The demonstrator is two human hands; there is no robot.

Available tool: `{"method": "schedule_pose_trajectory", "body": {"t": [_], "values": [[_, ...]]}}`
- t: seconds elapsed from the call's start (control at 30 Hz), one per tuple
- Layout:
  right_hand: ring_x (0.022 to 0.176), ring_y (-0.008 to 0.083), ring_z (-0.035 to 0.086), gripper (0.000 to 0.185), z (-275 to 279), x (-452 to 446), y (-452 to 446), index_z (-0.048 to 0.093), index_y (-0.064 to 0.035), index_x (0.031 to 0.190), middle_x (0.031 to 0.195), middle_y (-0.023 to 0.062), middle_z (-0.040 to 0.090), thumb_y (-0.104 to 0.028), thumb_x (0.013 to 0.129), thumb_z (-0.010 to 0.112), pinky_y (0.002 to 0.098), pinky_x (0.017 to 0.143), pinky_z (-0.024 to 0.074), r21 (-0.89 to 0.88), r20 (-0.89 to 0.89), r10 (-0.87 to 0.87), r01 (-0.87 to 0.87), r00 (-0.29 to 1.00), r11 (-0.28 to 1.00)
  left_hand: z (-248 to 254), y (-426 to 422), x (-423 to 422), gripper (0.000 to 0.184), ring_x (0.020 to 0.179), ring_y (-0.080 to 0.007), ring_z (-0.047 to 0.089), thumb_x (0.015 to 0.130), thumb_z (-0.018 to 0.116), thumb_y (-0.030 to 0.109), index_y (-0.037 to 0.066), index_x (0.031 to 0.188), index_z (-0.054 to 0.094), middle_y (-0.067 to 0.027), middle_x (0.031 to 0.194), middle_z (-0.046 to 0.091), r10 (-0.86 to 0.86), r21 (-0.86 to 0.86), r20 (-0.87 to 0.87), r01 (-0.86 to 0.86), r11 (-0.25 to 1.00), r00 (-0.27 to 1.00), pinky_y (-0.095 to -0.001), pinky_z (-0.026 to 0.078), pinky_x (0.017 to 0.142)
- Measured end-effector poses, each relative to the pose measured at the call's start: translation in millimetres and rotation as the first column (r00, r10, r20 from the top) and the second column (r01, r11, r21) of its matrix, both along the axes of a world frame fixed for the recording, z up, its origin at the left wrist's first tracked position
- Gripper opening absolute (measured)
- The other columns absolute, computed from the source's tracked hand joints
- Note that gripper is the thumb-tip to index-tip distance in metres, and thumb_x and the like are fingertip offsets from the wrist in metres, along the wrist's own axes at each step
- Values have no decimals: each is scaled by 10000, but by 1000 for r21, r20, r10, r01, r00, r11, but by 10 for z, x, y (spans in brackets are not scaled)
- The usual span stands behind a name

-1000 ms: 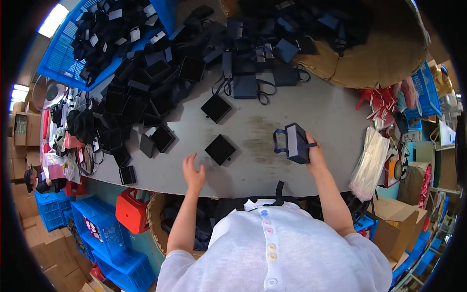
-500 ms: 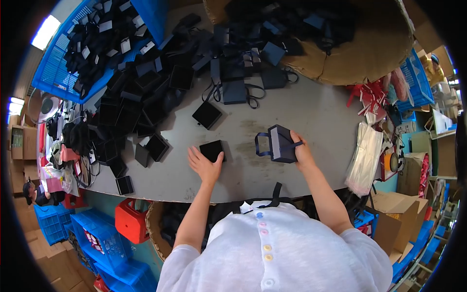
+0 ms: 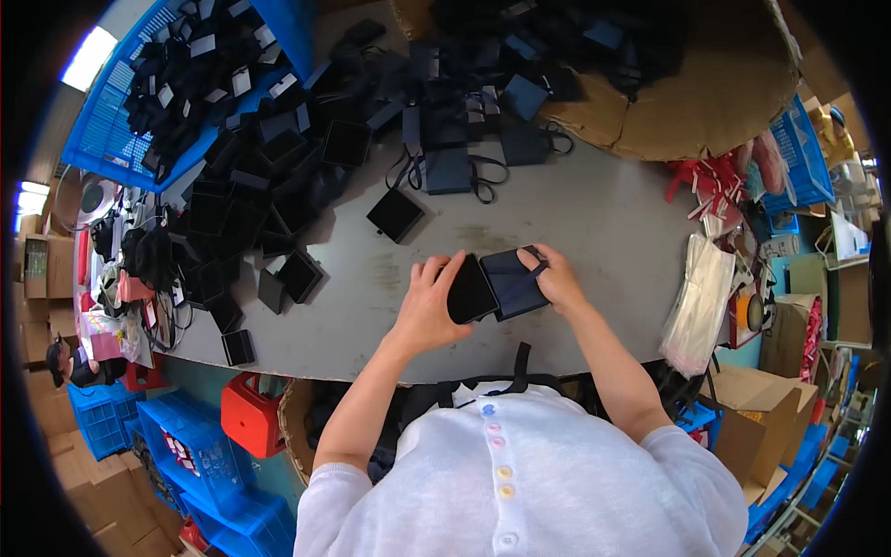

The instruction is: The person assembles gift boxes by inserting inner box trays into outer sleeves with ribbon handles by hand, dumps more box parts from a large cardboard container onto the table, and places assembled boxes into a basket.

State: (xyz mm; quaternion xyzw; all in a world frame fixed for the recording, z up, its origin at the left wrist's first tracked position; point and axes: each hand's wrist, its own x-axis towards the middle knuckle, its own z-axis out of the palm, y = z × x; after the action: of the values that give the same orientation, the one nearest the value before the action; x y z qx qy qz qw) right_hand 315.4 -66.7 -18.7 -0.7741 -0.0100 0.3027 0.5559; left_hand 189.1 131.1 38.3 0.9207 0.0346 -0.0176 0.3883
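My left hand (image 3: pixel 433 304) is closed round a small black box tray (image 3: pixel 472 290), thumb at its near side and fingers along its far side. In my right hand (image 3: pixel 558 280) is a navy box sleeve (image 3: pixel 513 284) with a dark ribbon, gripped at its right side. Tray and sleeve meet edge to edge above the table, the tray on the left; whether it is inside the sleeve's opening I cannot tell. Beyond my left hand a single black box tray (image 3: pixel 395 215) lies on the table, and a navy sleeve with ribbon loops (image 3: pixel 448 171) lies farther back.
Black trays (image 3: pixel 223 209) are heaped at the left of the grey table (image 3: pixel 594 213). A blue crate (image 3: pixel 102 139) of small boxes stands at the far left. A cardboard carton (image 3: pixel 705 111) with navy pieces is at the back. Clear plastic bags (image 3: pixel 694 302) lie at the right edge.
My left hand has picked up the black box tray and carried it right. My right hand has moved slightly left and turned the navy sleeve, bringing the two together.
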Motion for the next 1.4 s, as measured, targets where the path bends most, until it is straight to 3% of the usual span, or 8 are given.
{"method": "schedule_pose_trajectory", "body": {"t": [0.27, 0.43, 0.57, 0.6, 0.83, 1.03, 1.17, 1.4], "values": [[843, 128, 532, 274, 8, -88, 51, 563, -59, 1088, 915, 57, 599, -278, 925, 593, 264, 761, 437, 115, -26, 136, -132, 990, 985, -130, -60, -105, 899, 1098, -323, 443, 540, 758, 163, 37, 1356, 402, -139, 1233, 450, -63, 25, -87, 65, 998, 994, -394, 424, 946], [915, 251, 577, 300, -277, -721, 517, 501, -55, 1093, 967, 125, 607, -283, 919, 587, 342, 823, 455, 116, 60, 191, -197, 980, 973, -578, -243, -215, 485, 1185, -284, 455, 818, 641, 181, 26, 1261, 519, -155, 1276, 464, 463, -475, 100, -367, 800, 881, -352, 359, 1001], [1062, 297, 546, 650, 57, -568, 716, 406, -76, 1306, 1158, 179, 552, -330, 789, 709, 374, 917, 426, 301, 111, 830, -814, 547, 497, -514, 87, -807, 178, 996, -258, 586, 817, 634, 78, -8, 972, 650, -145, 1035, 615, 590, -453, -47, -544, 707, 806, -336, 445, 895], [1177, 303, 495, 845, 160, -318, 809, 317, -96, 1413, 1271, 199, 492, -367, 740, 750, 393, 998, 383, 184, 14, 973, -958, 228, 222, -428, 214, -1054, 162, 954, -260, 605, 802, 641, 67, -10, 945, 650, -144, 961, 636, 569, -380, -100, -560, 736, 816, -326, 453, 871], [1249, 341, 354, 754, -756, 1299, 1676, 362, -92, 1362, 1294, 158, 418, -66, 678, 678, 512, 1077, 252, -757, 493, 766, -230, 414, 612, -272, 421, -2393, 411, 968, -344, 600, 761, 724, 243, 67, 1124, 642, -144, 1038, 637, 496, 547, -489, -191, 815, 718, -407, 479, 880], [1226, 345, 370, 958, -719, 1120, 1506, 386, -80, 1352, 1272, 154, 431, -289, 515, 802, 526, 1083, 216, -792, 366, 877, -391, 312, 469, -651, 407, -1418, 499, 1126, -232, 563, 845, 673, 262, 19, 1259, 537, -117, 1213, 601, 421, -504, -497, -647, 572, 759, -387, 423, 976], [1260, 349, 358, 917, 303, 476, 1027, 424, -108, 1316, 1260, 135, 435, -182, 473, 778, 523, 1076, 262, -441, 682, 731, -807, -17, 393, -938, 396, -694, 645, 1178, -246, 517, 849, 612, 344, 48, 1376, 390, -123, 1348, 484, 88, -870, -433, -390, -302, 897, -394, 350, 1049], [1312, 317, 339, 807, 711, 140, 340, 487, -246, 1299, 1406, -1, 403, 28, 571, 702, 534, 1085, 279, -529, 749, 611, -787, -257, 318, -758, 142, -179, 639, 1094, -270, 569, 754, 580, 230, 74, 1346, 399, -110, 1233, 528, -221, -914, -288, -336, -225, 932, -408, 510, 896]]}}
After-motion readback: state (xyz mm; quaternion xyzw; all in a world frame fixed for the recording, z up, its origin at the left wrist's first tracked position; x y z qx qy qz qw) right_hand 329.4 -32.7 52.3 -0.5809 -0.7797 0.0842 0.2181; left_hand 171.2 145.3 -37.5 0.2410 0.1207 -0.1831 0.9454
